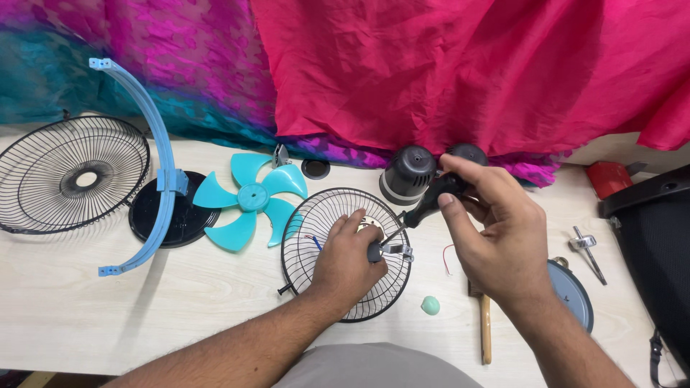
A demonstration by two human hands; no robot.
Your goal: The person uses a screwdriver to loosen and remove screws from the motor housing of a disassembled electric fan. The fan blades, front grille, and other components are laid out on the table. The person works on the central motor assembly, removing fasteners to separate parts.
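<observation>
Here the right hand (496,223) grips a screwdriver (424,207) and should keep it square to the screw while the left hand (348,262) pinches the bracket (395,249) on the grille (309,266) beneath.

Black wire grille (345,273) on a pale wood-grain tabletop (108,316); turquoise fan blade (251,197), light blue curved band (162,158), a mint cap (430,305). Behind, plain crimson cloth (467,72) beside mottled magenta-and-teal fabric (144,50). The screwdriver (424,208) handle looks black.
</observation>
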